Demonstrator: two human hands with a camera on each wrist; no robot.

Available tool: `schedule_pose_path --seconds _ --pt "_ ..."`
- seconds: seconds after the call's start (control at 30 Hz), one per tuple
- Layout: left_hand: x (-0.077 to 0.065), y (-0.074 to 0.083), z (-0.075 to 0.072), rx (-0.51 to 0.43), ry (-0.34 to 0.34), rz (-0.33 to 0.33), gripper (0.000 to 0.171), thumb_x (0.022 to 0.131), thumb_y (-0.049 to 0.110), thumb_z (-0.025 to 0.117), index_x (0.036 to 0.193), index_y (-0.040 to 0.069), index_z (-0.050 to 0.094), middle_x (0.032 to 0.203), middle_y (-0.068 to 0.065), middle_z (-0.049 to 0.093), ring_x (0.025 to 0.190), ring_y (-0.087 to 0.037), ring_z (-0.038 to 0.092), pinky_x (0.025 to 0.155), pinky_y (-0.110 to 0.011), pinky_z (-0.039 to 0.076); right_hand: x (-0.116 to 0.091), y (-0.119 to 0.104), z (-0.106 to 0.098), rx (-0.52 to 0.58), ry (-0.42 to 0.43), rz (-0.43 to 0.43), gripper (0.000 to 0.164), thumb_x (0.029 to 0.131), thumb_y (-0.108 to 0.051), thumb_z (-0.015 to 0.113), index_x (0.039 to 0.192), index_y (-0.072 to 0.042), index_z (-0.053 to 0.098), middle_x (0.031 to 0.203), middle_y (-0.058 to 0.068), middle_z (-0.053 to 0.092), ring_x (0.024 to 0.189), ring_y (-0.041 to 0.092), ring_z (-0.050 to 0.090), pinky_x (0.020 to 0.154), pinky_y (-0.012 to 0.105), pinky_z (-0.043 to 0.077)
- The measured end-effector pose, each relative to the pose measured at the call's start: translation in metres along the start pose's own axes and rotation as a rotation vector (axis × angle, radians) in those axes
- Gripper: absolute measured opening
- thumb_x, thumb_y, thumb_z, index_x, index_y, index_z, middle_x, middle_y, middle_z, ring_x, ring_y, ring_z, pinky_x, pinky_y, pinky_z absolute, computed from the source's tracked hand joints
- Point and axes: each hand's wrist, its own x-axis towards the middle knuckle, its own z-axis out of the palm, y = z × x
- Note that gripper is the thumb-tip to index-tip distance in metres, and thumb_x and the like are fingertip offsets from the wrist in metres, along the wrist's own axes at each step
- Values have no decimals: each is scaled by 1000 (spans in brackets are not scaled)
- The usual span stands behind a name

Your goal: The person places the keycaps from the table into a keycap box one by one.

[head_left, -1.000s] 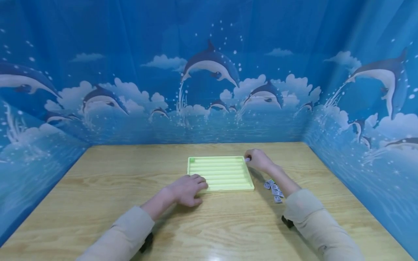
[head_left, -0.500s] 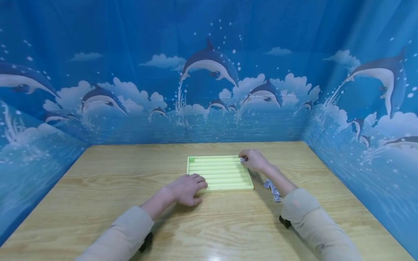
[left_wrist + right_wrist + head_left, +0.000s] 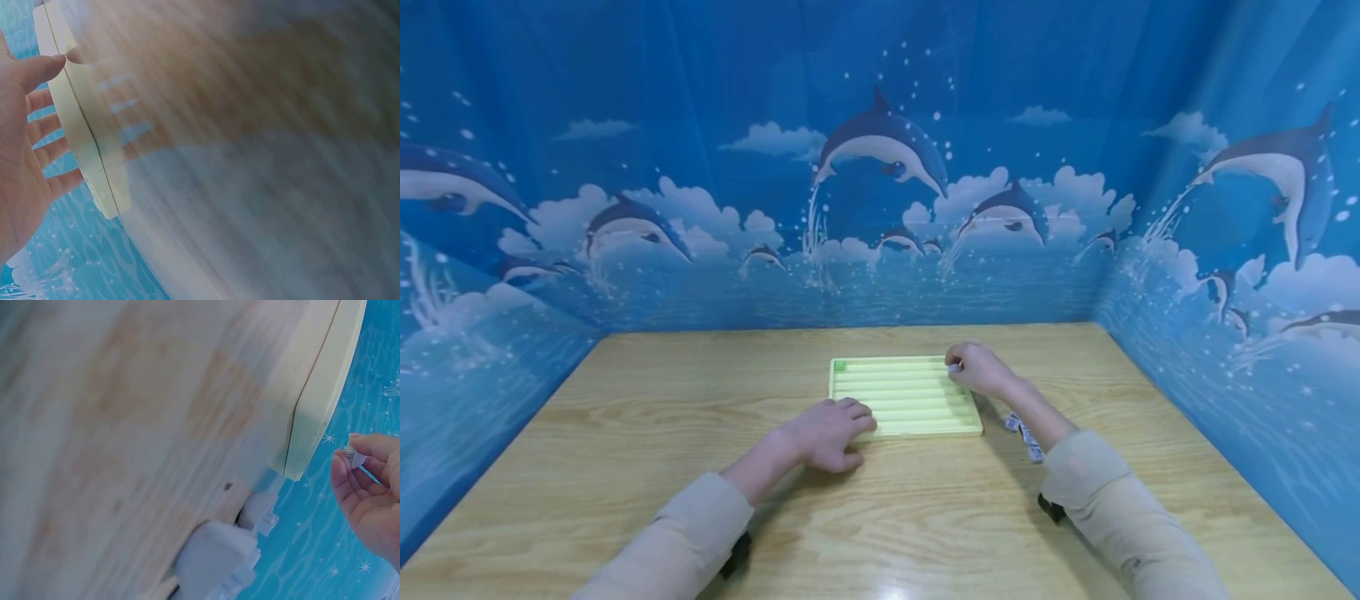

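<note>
A pale green-yellow ridged tray lies on the table, with a small green piece in its far left corner. My left hand rests at the tray's near left corner. In the left wrist view its fingers are spread and fairly straight along the tray's edge, the thumb touching the side. Over the far right corner of the tray, my right hand pinches a small white tile between thumb and fingertips. The hand partly hides the tile in the head view.
Right of the tray, several small white tiles with printed marks lie in a loose group, partly behind the right forearm. The wood-grain table is enclosed by a blue dolphin-print curtain at the back and sides.
My right hand has moved a little left, from just beyond the tray's right edge to over its far right corner, still pinching the tile. My left hand has stayed in place.
</note>
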Motion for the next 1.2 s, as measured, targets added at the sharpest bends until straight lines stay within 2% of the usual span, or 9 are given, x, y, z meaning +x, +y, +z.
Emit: schedule_pose_path --seconds 0.17,0.33,0.47,0.63,0.77,1.0,1.2 --pt "0 0 0 -10 -6 -4 49 87 38 58 128 13 51 132 -8 48 123 -25 42 98 -44 39 1 -2 1 6 -4 -29 27 84 3 50 107 6 63 99 15 64 73 18 53 69 33 50" --pt "0 0 -1 -10 -11 -4 49 87 38 58 128 13 51 132 -7 48 123 -25 42 98 -43 39 2 -2 3 -1 -18 -36 25 84 4 55 108 4 65 101 14 63 65 15 48 61 28 44" --pt "1 0 0 -6 -12 -5 49 87 38 57 128 13 51 132 -7 48 123 -24 42 98 -43 39 3 -3 5 -41 -8 -59 24 83 4 58 106 3 66 100 14 64 74 18 53 66 29 46" --pt "1 0 0 -10 -19 -9 49 87 38 57 129 13 50 133 -7 47 123 -24 41 98 -43 38 3 -7 5 -29 -16 -61 27 83 5 59 109 5 64 106 18 64 88 25 60 75 33 52" --pt "1 0 0 -20 -26 -12 49 88 37 56 130 13 50 133 -7 47 124 -24 40 99 -43 38 3 -10 4 -11 -29 -49 27 84 4 59 111 6 63 106 18 63 86 23 59 74 33 51" --pt "0 0 -1 -17 -29 -16 48 88 37 56 130 14 50 133 -6 47 124 -24 41 99 -43 38 8 -14 5 -4 -27 -58 23 81 2 62 104 5 63 97 12 64 86 22 59 76 33 52" --pt "0 0 0 -9 -25 -12 49 87 38 57 130 13 50 133 -7 48 124 -24 41 99 -43 38 13 -21 5 -44 -58 -56 17 83 -7 66 97 1 63 85 5 62 72 16 54 66 29 48"
